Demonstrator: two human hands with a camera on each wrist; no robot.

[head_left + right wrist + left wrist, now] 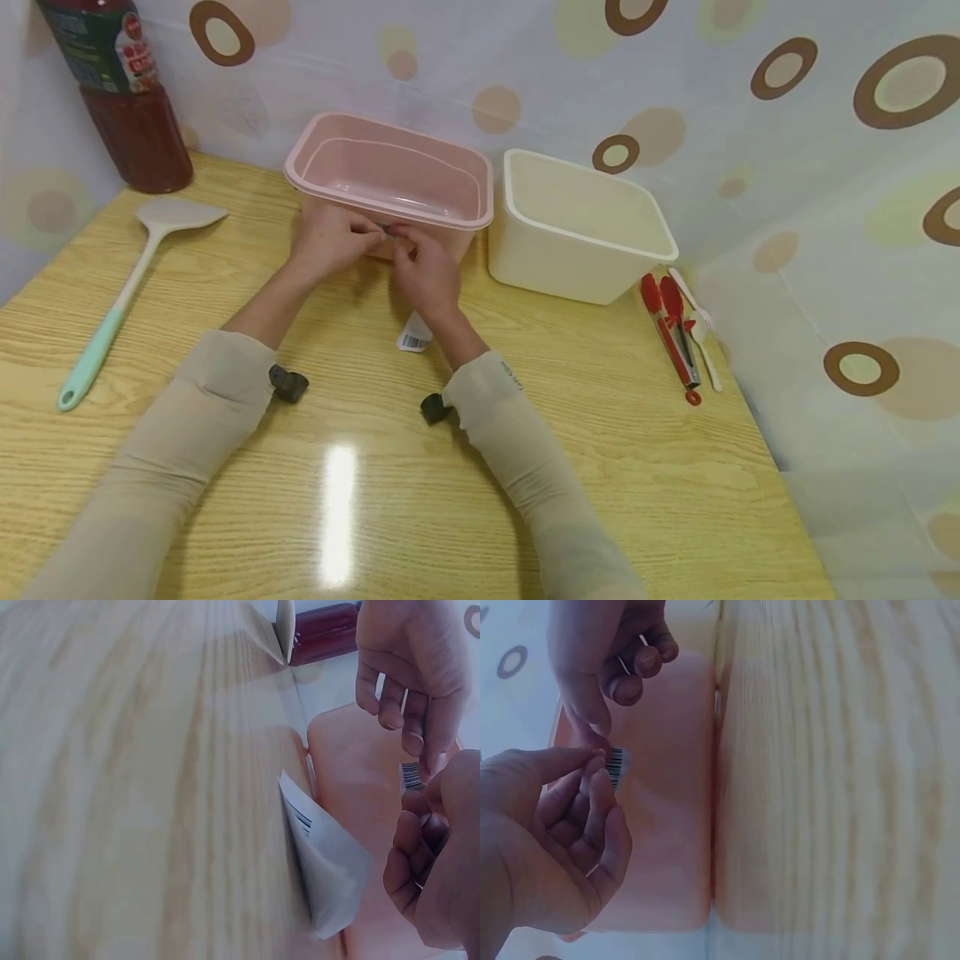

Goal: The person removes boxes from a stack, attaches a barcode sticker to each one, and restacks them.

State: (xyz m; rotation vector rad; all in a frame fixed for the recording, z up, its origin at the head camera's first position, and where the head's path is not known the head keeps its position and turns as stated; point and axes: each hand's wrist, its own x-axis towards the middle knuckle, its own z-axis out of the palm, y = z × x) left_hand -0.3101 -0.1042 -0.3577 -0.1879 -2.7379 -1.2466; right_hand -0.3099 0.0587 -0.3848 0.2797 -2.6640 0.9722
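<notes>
Both hands meet at the front wall of a pink plastic bin [465, 242], just under its rim. A small barcode label [616, 766] lies against that wall, and the fingers cover part of it. My left hand [330, 240] pinches the label's edge between thumb and index finger. From the other side my right hand [429, 271] pinches it too, fingertips close to the left ones. On the table below the right hand is a curled white paper tag [322, 859] with a barcode, touched by neither hand.
Right of the pink bin stands a cream bin [562, 258]. Red-tipped tongs [671, 333], a white fork [692, 298] and a white spoon [703, 346] lie beyond it. At left are a spatula [123, 287] with a mint handle and a bottle of dark red liquid [138, 137].
</notes>
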